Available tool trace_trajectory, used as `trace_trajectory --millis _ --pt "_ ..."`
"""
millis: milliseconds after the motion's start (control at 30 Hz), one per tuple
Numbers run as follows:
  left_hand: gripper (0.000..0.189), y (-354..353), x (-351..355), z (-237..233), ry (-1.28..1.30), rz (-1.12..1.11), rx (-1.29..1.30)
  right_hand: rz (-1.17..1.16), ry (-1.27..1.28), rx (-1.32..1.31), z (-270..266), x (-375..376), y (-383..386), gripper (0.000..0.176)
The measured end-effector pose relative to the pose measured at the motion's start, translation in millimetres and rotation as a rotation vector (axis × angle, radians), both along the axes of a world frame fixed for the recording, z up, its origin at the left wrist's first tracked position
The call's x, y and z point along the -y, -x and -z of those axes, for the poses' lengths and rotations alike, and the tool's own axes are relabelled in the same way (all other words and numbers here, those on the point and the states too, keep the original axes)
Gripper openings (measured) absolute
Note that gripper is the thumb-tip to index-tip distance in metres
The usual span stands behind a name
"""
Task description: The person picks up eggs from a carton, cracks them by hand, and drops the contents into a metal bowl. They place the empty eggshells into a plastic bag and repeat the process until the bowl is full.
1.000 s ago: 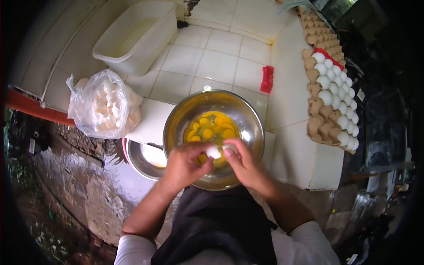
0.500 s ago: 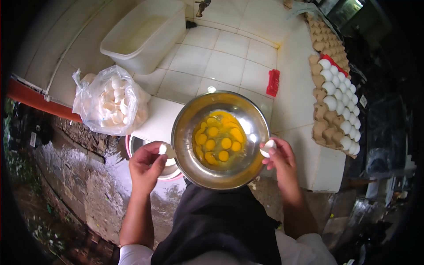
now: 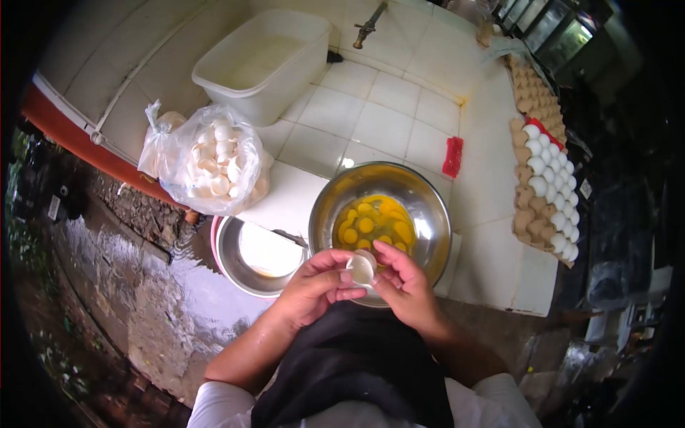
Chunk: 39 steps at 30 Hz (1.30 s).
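My left hand (image 3: 314, 289) and my right hand (image 3: 408, 285) meet over the near rim of a steel mixing bowl (image 3: 432, 228). Between their fingertips are white eggshell halves (image 3: 362, 271), hollow side showing, one seemingly tucked into or against the other. Both hands are closed on shell. Inside the bowl lie several raw egg yolks (image 3: 366, 225) in clear egg white; the fingers hide its near part. To the left, an open clear plastic bag (image 3: 250, 182) bulges with broken eggshells (image 3: 214, 165).
Below the bag is a second steel bowl (image 3: 239, 267) with a pink rim behind it. Whole white eggs (image 3: 553, 167) sit in a cardboard tray (image 3: 528, 214) on the right ledge. A white plastic tub (image 3: 300, 78), a tap (image 3: 365, 32) and a red object (image 3: 452, 157) are farther back.
My hands, apart on either side of the bowl with one shell piece each, have come together at its near edge, bringing the shells together. The view has shifted, so the surroundings appear displaced.
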<state>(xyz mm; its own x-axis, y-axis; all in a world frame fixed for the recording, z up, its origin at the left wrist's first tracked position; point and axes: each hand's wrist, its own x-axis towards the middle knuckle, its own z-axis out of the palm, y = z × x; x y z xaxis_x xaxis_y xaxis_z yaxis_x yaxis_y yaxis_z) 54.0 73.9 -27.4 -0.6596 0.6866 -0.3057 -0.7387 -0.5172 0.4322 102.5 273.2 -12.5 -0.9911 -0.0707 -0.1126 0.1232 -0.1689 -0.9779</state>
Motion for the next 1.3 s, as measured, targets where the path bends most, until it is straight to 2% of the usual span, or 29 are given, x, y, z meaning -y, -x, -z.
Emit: trace_trajectory --millis 67,133,200,233,300,367,400,433,467,500,567,667,733,767,800,833,867,900,967,1000,1067,1133,1200,1233,1300 --pt "0.031 3.2 5.8 0.4 0.068 -0.039 -0.03 -0.052 -0.34 -0.047 -12.8 4.6 -0.5 0.058" --pt "0.033 8.1 16.1 -5.3 0.095 -0.067 -0.046 -0.026 -0.333 -0.066 -9.7 8.7 -4.9 0.063" --pt "0.032 20.2 32.5 -8.5 0.118 -0.17 -0.111 0.032 -0.41 -0.105 -8.8 4.9 -7.3 0.061" --pt "0.032 32.5 45.1 -8.5 0.206 -0.264 -0.234 0.04 -0.428 -0.08 -14.0 0.7 -9.2 0.055" --pt "0.032 59.0 73.4 -18.3 0.528 -0.568 -0.38 0.044 -0.442 -0.073 -16.1 -15.6 -13.3 0.051" --pt "0.031 95.4 102.5 -27.0 0.931 -0.728 -0.666 0.097 -0.388 0.021 -24.0 -31.2 -19.0 0.042" --pt "0.029 115.0 117.7 -17.6 0.927 -0.785 -0.772 0.117 -0.398 0.018 -28.7 -36.7 -20.2 0.042" --pt "0.03 133.2 134.3 -9.3 1.124 -0.76 -0.99 0.111 -0.415 -0.03 -35.1 -45.5 -20.3 0.042" --pt "0.033 149.3 150.2 -1.9 1.406 -0.65 -1.053 0.118 -0.442 -0.076 -42.9 -57.7 -22.0 0.041" --pt "0.039 161.1 159.7 -0.6 1.645 -0.533 -1.241 0.179 -0.421 -0.097 -48.2 -65.9 -23.7 0.037" --pt "0.044 166.5 157.0 -1.2 1.768 -0.494 -1.239 0.27 -0.556 -0.159 -73.9 -88.6 -25.6 0.034" --pt "0.041 164.3 150.9 3.2 1.732 -0.616 -1.292 0.459 -0.715 -0.275 -105.0 -132.5 -22.3 0.028" --pt "0.039 153.2 145.6 8.5 1.588 -0.708 -1.267 0.591 -0.826 -0.352 -117.4 -174.8 -14.1 0.024" --pt "0.039 144.6 141.4 7.7 1.581 -0.709 -1.271 0.672 -0.867 -0.335 -123.5 -194.2 -7.0 0.027" --pt "0.038 133.6 134.3 4.9 1.458 -0.722 -1.156 0.676 -0.867 -0.338 -131.1 -209.5 1.9 0.027" --pt "0.038 122.7 128.2 3.4 1.337 -0.732 -1.042 0.618 -1.125 -0.325 -138.3 -222.7 11.5 0.031" --pt "0.038 112.9 123.6 3.5 1.336 -0.734 -1.044 0.549 -1.382 -0.308 -142.9 -232.2 19.9 0.035" --pt "0.037 103.7 118.4 4.0 1.244 -0.74 -0.998 0.552 -1.382 -0.311 -139.2 -240.2 28.6 0.035" --pt "0.036 86.4 106.6 5.0 1.138 -0.75 -0.939 0.383 -1.749 -0.469 -126.9 -252.8 45.4 0.039" --pt "0.036 76.9 101.8 4.5 1.135 -0.752 -0.943 0.388 -1.75 -0.472 -129.8 -253.5 49.1 0.039" --pt "0.036 57.3 93.7 1.7 1.064 -0.678 -0.853 0.216 -1.786 -0.25 -134.5 -253.4 52.8 0.041" --pt "0.03 39.6 80.8 -2.6 0.96 -0.671 -0.822 0.213 -1.804 -0.254 -132.6 -259.0 50.8 0.044" --pt "0.029 22.8 68.7 -8.8 0.884 -0.591 -0.763 0.392 -1.728 -0.421 -126.3 -268.6 47.1 0.045" --pt "0.03 11.0 58.6 -13.9 0.858 -0.56 -0.774 0.396 -1.727 -0.418 -126.0 -265.8 42.1 0.045" --pt "0.032 -5.5 38.8 -15.3 0.738 -0.425 -0.793 0.925 -1.026 -0.489 -124.2 -252.9 17.7 0.033"
